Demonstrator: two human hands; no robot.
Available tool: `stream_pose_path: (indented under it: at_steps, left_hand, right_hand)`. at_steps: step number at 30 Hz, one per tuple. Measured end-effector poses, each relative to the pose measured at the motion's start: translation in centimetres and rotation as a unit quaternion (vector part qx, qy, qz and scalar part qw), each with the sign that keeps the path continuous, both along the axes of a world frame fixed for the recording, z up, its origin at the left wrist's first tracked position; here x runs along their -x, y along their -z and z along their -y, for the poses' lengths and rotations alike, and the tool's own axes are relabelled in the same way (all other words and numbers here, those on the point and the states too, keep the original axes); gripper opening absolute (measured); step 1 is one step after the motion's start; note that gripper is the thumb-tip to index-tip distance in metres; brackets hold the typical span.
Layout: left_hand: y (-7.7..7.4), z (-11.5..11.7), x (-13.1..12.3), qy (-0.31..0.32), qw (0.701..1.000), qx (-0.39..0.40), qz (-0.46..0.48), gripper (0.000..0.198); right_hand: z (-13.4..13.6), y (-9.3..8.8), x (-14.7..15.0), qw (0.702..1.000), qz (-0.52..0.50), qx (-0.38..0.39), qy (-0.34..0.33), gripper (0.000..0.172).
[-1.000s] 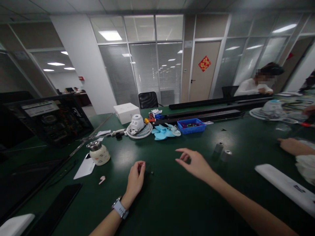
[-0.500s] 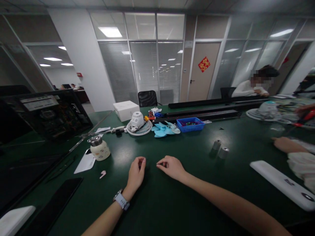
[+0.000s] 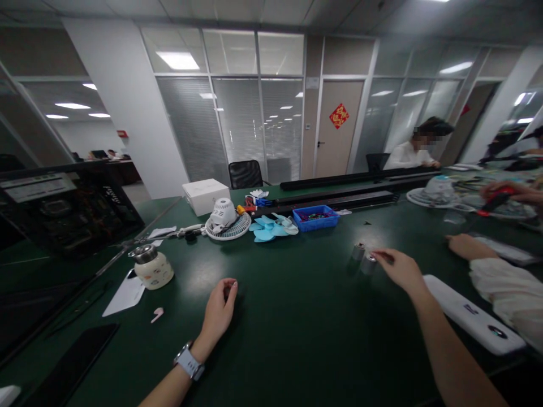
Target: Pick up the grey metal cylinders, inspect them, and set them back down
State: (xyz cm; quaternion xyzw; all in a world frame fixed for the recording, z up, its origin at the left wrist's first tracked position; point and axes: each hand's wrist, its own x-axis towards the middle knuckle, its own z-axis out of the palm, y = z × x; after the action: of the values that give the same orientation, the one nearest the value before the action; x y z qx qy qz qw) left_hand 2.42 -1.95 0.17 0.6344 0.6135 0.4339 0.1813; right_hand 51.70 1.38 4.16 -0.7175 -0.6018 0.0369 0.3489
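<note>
My left hand rests on the green table with its fingers curled under; whether anything is in them is hidden. A watch sits on that wrist. My right hand is stretched out to the right, its fingertips pinched together at the top of the nearer of two small metal cylinders. The other cylinder stands just behind it. Whatever the pinch holds is too small to see.
At left: a white jar with metal lid, a white card, a pink earbud, a black phone and an open computer case. Behind: fan parts, blue blades, a blue tray, black rails. Another person's hand and a white bar lie at right.
My right hand came in and pinched beside the left hand, then swung out right to the metal cylinders. The left hand stayed curled on the table. The view has turned slightly right.
</note>
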Motion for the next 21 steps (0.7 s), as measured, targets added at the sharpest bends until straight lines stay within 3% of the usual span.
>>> stream_pose_path:
  at_steps: [6,10,17,19,21]
  left_hand:
    - [0.1,0.0,0.1,-0.004,1.000,0.000,-0.006,0.044]
    - [0.0,0.1,0.0,-0.006,1.000,-0.001,-0.007,0.044]
    - [0.0,0.0,0.0,-0.004,1.000,-0.007,0.001,0.047]
    - [-0.1,0.1,-0.1,-0.008,1.000,-0.006,0.002,0.048]
    - [-0.1,0.0,-0.1,-0.013,1.000,-0.005,-0.001,0.048]
  right_hand:
    - [-0.1,0.0,0.4,0.999,-0.018,0.038,0.010,0.033]
    - [0.1,-0.2,0.3,0.994,0.014,0.093,0.056,0.039]
    - [-0.8,-2.1,2.7,0.982,0.147,0.068,0.100,0.086]
    - [-2.0,-2.9,3.8,0.975,0.164,0.090,0.121,0.084]
    - [-3.4,-3.5,4.7,0.967,0.177,0.129,0.130,0.069]
